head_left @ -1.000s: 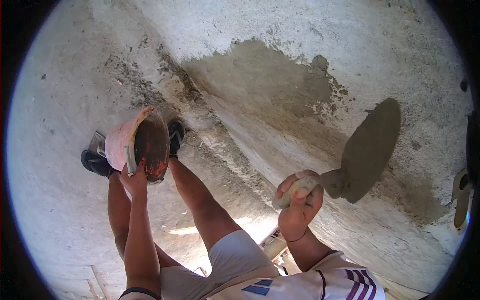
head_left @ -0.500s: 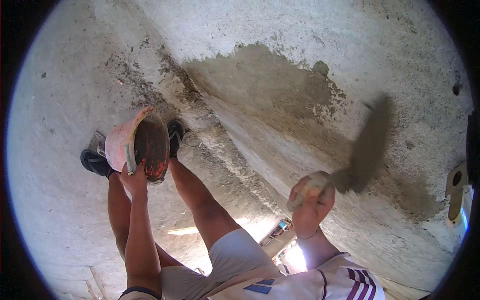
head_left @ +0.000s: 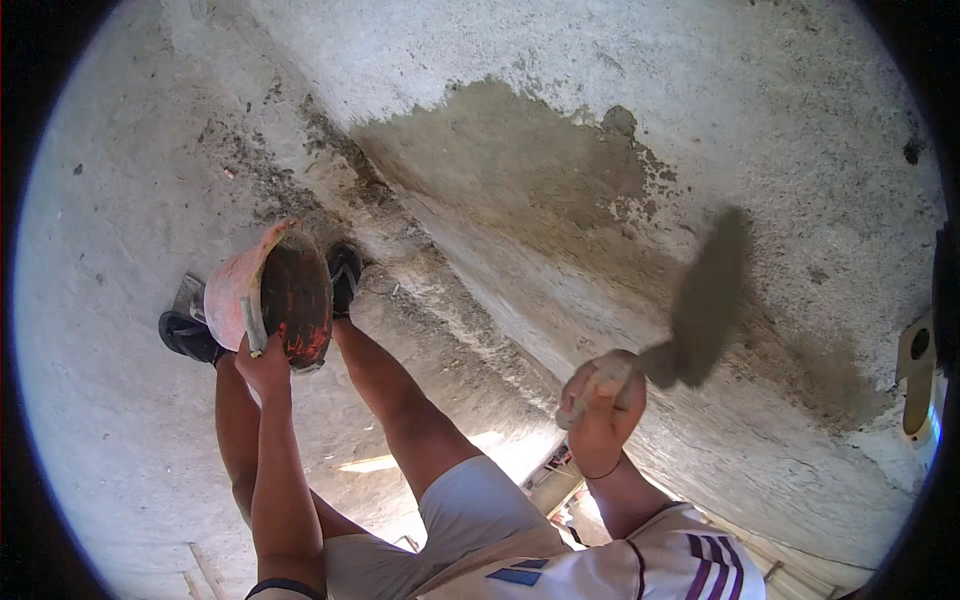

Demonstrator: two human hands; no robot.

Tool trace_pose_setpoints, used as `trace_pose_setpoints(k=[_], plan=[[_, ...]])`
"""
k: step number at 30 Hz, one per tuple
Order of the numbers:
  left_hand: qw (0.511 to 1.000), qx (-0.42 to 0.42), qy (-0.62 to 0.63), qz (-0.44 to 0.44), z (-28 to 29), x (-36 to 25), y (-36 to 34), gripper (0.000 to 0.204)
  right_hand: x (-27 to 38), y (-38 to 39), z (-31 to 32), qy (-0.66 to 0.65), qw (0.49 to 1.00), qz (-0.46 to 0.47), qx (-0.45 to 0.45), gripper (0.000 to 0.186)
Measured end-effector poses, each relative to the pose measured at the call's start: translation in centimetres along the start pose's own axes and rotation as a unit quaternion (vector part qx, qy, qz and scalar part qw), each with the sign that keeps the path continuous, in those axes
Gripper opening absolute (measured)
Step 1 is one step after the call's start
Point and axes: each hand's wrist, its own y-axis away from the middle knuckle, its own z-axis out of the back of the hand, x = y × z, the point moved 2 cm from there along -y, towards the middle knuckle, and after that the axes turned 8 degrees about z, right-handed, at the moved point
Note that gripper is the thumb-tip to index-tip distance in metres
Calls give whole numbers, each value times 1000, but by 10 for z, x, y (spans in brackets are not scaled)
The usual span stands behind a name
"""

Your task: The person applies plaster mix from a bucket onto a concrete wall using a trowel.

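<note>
My left hand [head_left: 264, 366] is closed on the handle at the rim of a worn pinkish-red bucket [head_left: 232, 292], tipped so its dark, mortar-stained mouth faces right. Reddish patches show on its inner wall. My right hand [head_left: 603, 402] grips the handle of a trowel [head_left: 712, 300], whose grey, mortar-coated blade points up and right in front of the wall. Whether the blade touches the wall I cannot tell. A wet, darker patch of mortar [head_left: 510, 150] spreads over the lower wall, left of the blade and above it.
The pale rough wall [head_left: 800, 120] meets the concrete floor [head_left: 120, 240] along a diagonal edge strewn with crumbs. My sandalled feet [head_left: 185, 335] stand either side of the bucket. A pale fitting with a round hole [head_left: 916, 345] is at the far right. Another damp patch [head_left: 830, 385] lies near it.
My right hand and the trowel have moved a little left and down. The wall patch sits slightly further left in view. The bucket stays in my left hand, nearly unmoved.
</note>
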Motion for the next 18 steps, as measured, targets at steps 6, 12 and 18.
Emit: trace_pose_setpoints(k=[6,12,18], plan=[[1000,6,-7,-5,-1,-6,3,24,-15,6,6,69,989,-98,85,16],[1000,4,0,-20,-3,-3,5,24,-28,0,4,51,982,-158,92,22],[999,16,-30,1,-7,-7,12,21,-18,21,1,-44,998,-30,-41,31]])
